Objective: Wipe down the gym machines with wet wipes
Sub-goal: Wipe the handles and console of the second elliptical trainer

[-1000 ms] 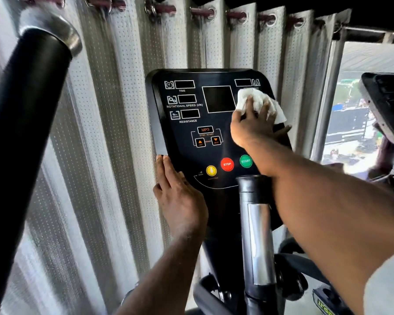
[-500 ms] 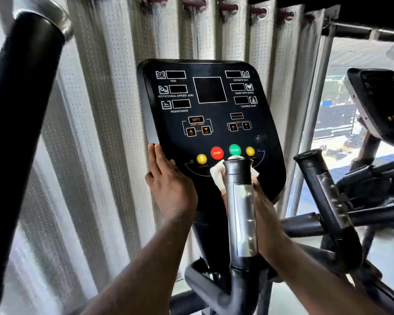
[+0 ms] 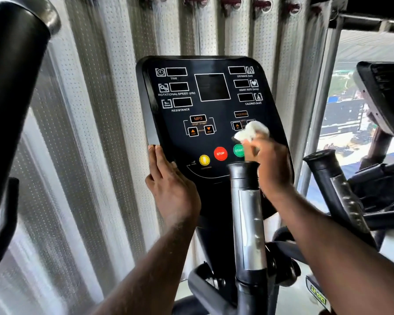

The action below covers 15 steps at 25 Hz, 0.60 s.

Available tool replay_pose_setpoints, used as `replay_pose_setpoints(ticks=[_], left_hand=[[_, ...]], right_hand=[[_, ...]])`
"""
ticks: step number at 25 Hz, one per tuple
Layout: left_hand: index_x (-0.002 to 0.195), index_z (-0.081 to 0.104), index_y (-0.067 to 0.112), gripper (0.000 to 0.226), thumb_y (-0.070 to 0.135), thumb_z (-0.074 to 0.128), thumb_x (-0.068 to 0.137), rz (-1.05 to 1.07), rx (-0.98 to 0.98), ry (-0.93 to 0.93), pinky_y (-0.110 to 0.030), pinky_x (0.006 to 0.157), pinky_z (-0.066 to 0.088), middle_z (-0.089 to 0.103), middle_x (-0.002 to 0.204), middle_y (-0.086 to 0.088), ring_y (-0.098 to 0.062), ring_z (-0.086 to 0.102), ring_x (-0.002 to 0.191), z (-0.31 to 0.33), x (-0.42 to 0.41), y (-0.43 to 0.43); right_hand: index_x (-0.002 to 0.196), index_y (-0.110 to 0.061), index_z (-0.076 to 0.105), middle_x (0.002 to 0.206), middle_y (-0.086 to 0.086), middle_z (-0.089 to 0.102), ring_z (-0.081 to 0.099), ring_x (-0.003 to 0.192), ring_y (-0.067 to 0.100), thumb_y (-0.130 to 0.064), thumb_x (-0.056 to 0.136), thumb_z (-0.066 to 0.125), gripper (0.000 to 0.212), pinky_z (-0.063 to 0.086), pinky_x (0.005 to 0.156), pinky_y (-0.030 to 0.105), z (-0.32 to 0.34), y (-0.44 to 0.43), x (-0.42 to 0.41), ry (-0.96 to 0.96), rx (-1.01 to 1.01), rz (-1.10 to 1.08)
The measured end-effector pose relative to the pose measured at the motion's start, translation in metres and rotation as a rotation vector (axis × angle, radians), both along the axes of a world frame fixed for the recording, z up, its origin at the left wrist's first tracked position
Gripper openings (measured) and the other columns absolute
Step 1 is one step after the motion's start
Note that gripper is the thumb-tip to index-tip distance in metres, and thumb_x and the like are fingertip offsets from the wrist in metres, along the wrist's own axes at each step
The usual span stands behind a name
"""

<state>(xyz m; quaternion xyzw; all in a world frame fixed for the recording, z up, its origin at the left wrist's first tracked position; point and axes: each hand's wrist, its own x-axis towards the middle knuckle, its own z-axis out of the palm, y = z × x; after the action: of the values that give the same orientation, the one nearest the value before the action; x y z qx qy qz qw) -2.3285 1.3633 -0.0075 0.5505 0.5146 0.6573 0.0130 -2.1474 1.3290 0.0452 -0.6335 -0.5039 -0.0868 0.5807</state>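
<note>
Up from the console's (image 3: 214, 110) lower edge we have swept the wipe (image 3: 251, 133), now bunched in our clamped right grip (image 3: 271, 164) beside START (image 3: 238, 150), left grip (image 3: 168, 185) flat on the rim, where hard pressing could trigger buttons.

Gym: exercise-machine console (image 3: 205, 114), handlebars (image 3: 248, 214), curtained window (image 3: 362, 87).

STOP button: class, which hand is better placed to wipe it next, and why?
Right. The right hand holds the wet wipe against the console, just up and right of the STOP button. The left hand has no wipe; it rests on the console's left edge.
</note>
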Motion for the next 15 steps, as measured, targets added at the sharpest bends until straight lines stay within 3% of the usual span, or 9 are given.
replay_pose_setpoints(ticks=[2,4,5,6,7,9,11,12,15], left_hand=[[0.159,0.038,0.01,0.048,0.012,0.036,0.111,-0.004,0.021,-0.005,-0.028,0.11,0.024,0.032,0.17,-0.003,-0.032,0.044,0.135,-0.002,0.001,0.003],[0.158,0.039,0.01,0.047,0.012,0.036,0.111,0.0,0.023,-0.002,-0.029,0.11,0.026,0.033,0.169,-0.004,-0.033,0.045,0.135,-0.002,0.002,0.002],[0.158,0.039,0.011,0.047,0.013,0.036,0.112,-0.01,0.016,-0.009,-0.029,0.11,0.026,0.032,0.17,-0.003,-0.032,0.044,0.135,-0.001,0.002,0.002],[0.159,0.038,0.012,0.047,0.014,0.035,0.112,-0.015,0.009,-0.005,-0.027,0.11,0.025,0.032,0.17,-0.002,-0.03,0.043,0.135,-0.001,0.0,0.002],[0.16,0.038,0.013,0.047,0.015,0.034,0.112,-0.017,-0.004,0.001,-0.024,0.109,0.024,0.031,0.17,-0.001,-0.028,0.042,0.134,-0.002,-0.001,0.002],[0.159,0.039,0.013,0.047,0.014,0.034,0.112,-0.02,-0.005,0.002,-0.021,0.107,0.023,0.032,0.17,0.0,-0.026,0.043,0.131,-0.002,-0.001,0.0],[0.157,0.041,0.01,0.047,0.014,0.034,0.111,-0.004,0.026,0.006,-0.017,0.108,0.021,0.034,0.169,-0.003,-0.024,0.041,0.132,0.0,0.001,0.002],[0.157,0.042,0.009,0.047,0.015,0.034,0.111,0.009,0.039,0.009,-0.013,0.11,0.017,0.035,0.169,-0.005,-0.022,0.039,0.135,0.0,0.001,0.003],[0.158,0.04,0.009,0.053,0.02,0.029,0.108,0.01,0.037,0.024,-0.004,0.113,0.004,0.033,0.169,-0.005,-0.017,0.033,0.143,-0.002,-0.001,0.003]], right_hand=[[0.111,-0.02,0.07,0.103,0.016,0.074,0.072,0.088,0.041,-0.029,0.098,0.058,0.019,0.055,0.07,0.046,0.024,0.029,-0.001,-0.133,0.011,-0.233],[0.128,-0.03,0.07,0.12,0.015,0.073,0.072,0.094,0.042,-0.021,0.099,0.058,0.032,0.052,0.066,0.041,0.052,0.056,-0.03,-0.372,0.027,-0.117],[0.134,-0.032,0.068,0.129,0.01,0.072,0.072,0.102,0.037,-0.02,0.1,0.057,0.038,0.057,0.076,0.041,0.059,0.064,-0.047,-0.568,0.051,0.049],[0.14,-0.033,0.065,0.14,0.005,0.067,0.07,0.117,0.031,-0.022,0.101,0.054,0.042,0.056,0.096,0.044,0.061,0.073,-0.054,-0.694,0.046,0.161],[0.147,-0.032,0.059,0.151,0.002,0.058,0.06,0.134,0.025,-0.025,0.103,0.049,0.045,0.042,0.117,0.052,0.067,0.085,-0.051,-0.741,0.019,0.135],[0.16,-0.031,0.037,0.169,0.0,0.034,0.028,0.157,0.018,-0.039,0.108,0.037,0.053,0.005,0.127,0.063,0.094,0.114,-0.021,-0.52,-0.091,-0.172],[0.167,-0.028,0.014,0.176,0.002,0.007,0.002,0.162,0.02,-0.052,0.109,0.021,0.063,-0.008,0.124,0.067,0.123,0.133,0.001,-0.125,-0.308,-0.305],[0.168,-0.027,0.007,0.176,0.002,-0.001,-0.005,0.162,0.022,-0.056,0.108,0.015,0.067,-0.01,0.123,0.068,0.133,0.139,-0.004,-0.096,-0.372,-0.272],[0.167,-0.033,0.003,0.175,-0.002,-0.008,-0.011,0.161,0.019,-0.061,0.107,0.006,0.066,-0.02,0.12,0.064,0.147,0.14,-0.066,-0.515,-0.349,0.002]])
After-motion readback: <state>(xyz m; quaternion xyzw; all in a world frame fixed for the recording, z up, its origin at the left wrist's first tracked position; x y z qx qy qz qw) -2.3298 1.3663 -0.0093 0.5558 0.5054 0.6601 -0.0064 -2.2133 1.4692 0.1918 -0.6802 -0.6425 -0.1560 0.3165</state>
